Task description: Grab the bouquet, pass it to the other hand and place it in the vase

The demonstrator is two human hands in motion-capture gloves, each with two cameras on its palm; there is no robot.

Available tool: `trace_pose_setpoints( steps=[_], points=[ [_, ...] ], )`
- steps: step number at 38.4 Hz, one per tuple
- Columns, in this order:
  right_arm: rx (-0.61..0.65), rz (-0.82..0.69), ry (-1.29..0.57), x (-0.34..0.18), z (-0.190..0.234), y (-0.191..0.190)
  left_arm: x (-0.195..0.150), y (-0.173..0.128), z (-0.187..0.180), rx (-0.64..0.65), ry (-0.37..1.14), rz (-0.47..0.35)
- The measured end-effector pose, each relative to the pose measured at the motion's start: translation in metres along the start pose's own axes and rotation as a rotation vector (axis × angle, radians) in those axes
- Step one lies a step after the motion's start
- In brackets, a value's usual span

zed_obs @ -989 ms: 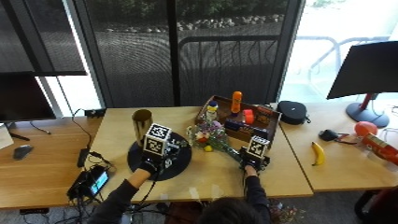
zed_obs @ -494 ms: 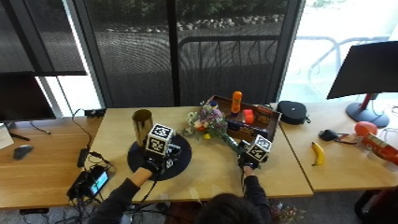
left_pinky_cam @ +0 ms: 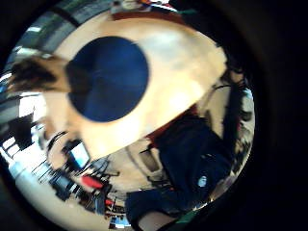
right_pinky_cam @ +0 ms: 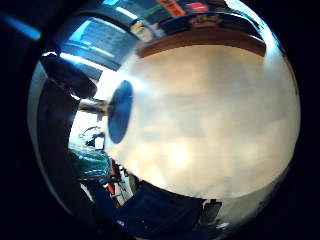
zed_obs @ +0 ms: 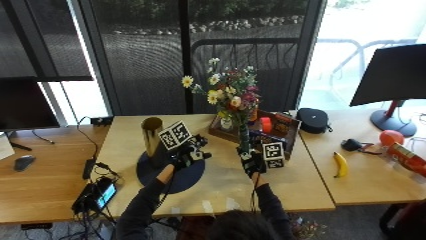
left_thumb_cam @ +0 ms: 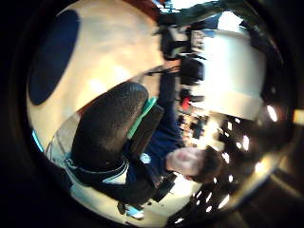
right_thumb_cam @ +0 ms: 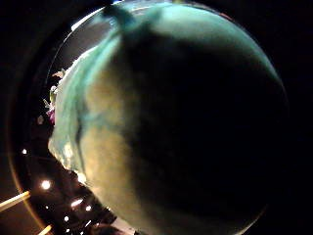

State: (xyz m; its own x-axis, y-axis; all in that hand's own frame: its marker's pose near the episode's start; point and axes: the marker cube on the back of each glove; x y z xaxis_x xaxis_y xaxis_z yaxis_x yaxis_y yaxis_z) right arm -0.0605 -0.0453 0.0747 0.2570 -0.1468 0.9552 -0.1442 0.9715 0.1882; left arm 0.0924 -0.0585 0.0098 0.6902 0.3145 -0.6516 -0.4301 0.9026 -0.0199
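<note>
Bouquet [zed_obs: 229, 100] upright, right hand [zed_obs: 251, 161] fingers clamped on stems; left hand [zed_obs: 184, 156] fingers unclear.

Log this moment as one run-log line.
right hand: grips bouquet stems, upright | left hand: over dark mat | vase: empty on mat

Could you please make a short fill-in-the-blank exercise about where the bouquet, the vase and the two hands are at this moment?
1. The bouquet is held upright by the person's ____ hand.
2. The gold vase stands on a round dark ____.
3. The vase holds ____ flowers at this moment.
4. The left hand is over the mat, beside the ____.

Missing words: right; mat; no; vase
</note>
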Motion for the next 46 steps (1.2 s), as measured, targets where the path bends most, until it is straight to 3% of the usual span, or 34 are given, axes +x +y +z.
trace_pose_setpoints(
  steps=[8,12,18,23,29,38,46],
  points=[
    [-0.129,-0.099,-0.147,-0.016,0.024,0.015,0.046,-0.033,-0.011,0.103,0.533,0.093],
    [-0.196,-0.132,-0.203,-0.028,0.038,0.027,0.073,-0.041,-0.009,0.099,0.698,0.113],
    [-0.210,-0.169,-0.216,-0.047,0.052,0.050,0.099,-0.043,0.001,0.098,0.699,0.151],
    [-0.209,-0.339,-0.166,-0.035,0.064,0.046,0.113,-0.039,0.006,0.095,0.757,0.166],
    [-0.247,-0.172,-0.165,-0.029,0.079,0.056,0.111,-0.047,0.012,0.104,0.825,0.128],
    [-0.257,-0.149,-0.153,-0.026,0.107,0.053,0.096,-0.057,0.010,0.313,0.911,0.031],
    [-0.340,-0.139,-0.192,-0.030,0.119,0.055,0.097,-0.050,-0.006,0.467,0.792,0.019]
  ],
)
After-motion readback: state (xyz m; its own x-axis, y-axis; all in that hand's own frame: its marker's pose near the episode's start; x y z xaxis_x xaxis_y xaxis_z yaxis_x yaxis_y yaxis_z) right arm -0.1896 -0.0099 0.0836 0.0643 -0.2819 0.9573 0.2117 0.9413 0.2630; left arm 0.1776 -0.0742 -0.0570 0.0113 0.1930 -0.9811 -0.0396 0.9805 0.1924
